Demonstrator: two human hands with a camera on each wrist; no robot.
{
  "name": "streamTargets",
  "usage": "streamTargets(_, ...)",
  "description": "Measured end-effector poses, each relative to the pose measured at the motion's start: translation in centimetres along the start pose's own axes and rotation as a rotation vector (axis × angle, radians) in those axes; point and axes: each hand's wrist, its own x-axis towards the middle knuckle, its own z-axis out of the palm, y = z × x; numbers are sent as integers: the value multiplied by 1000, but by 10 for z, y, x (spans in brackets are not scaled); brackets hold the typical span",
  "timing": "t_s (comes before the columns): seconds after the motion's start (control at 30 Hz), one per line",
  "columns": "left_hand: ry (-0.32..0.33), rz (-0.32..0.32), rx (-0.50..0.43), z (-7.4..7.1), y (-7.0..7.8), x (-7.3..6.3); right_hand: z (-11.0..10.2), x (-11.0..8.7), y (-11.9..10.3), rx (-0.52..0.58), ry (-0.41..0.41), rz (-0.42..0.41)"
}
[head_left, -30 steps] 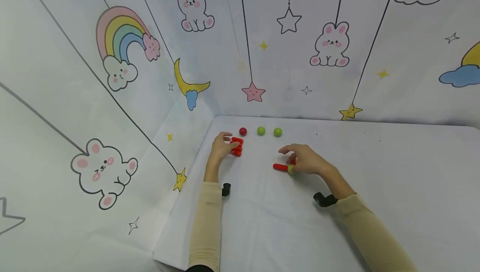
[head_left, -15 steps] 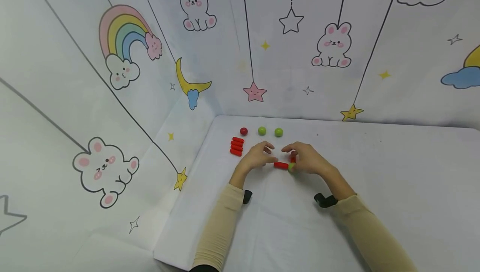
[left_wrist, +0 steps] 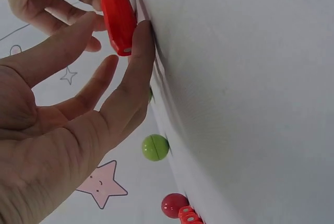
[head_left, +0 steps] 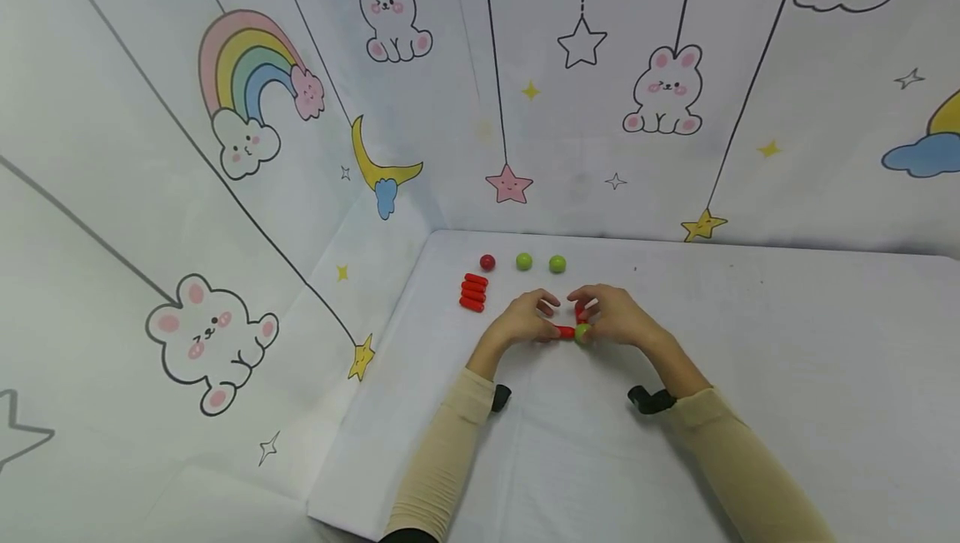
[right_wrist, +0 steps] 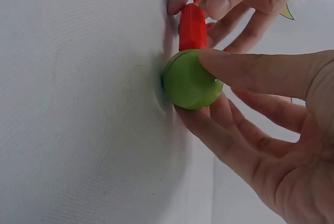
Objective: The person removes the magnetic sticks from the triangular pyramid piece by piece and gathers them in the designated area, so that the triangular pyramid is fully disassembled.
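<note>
In the head view, my right hand (head_left: 617, 318) pinches a green ball (head_left: 582, 334) between thumb and finger, low at the white tabletop. A short red rod (left_wrist: 119, 20) joins or touches the ball on its left side. My left hand (head_left: 527, 318) has thumb and forefinger about the rod's free end, the forefinger lying along it in the left wrist view. Behind the ball, a second red rod (head_left: 581, 313) points away, partly hidden by my right fingers. Seen from the right wrist, the ball (right_wrist: 192, 80) sits against the near end of the first rod (right_wrist: 193, 28).
Several red rods (head_left: 473, 292) lie side by side at the left. Beyond them, a red ball (head_left: 487, 262) and two green balls, one in the middle (head_left: 523, 261) and one at the right (head_left: 557, 264), form a row near the table's back edge. Patterned cloth walls rise behind and left.
My left hand has left the group of red rods, moved right and taken the end of the rod beside the green ball. The right hand has stayed at the ball.
</note>
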Motion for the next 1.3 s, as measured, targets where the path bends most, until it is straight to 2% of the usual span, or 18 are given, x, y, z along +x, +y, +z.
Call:
streamTargets(0.4,47,-19,0,3,-3,3,-2,-2,-4,-51,39,102)
streamTargets(0.57,54,-25,-20,3,-4,4,-3,-2,-3,-26,44,135)
streamTargets(0.77,52,-35,-46,4,-5,3,-3,-2,-1,-9,90,156)
streamTargets(0.9,78,-44,-66,4,-5,2,-2,-2,0,-19,109,168)
streamTargets(1.3,114,-74,-164,-1,-10,2,-2,-1,0,-19,98,209)
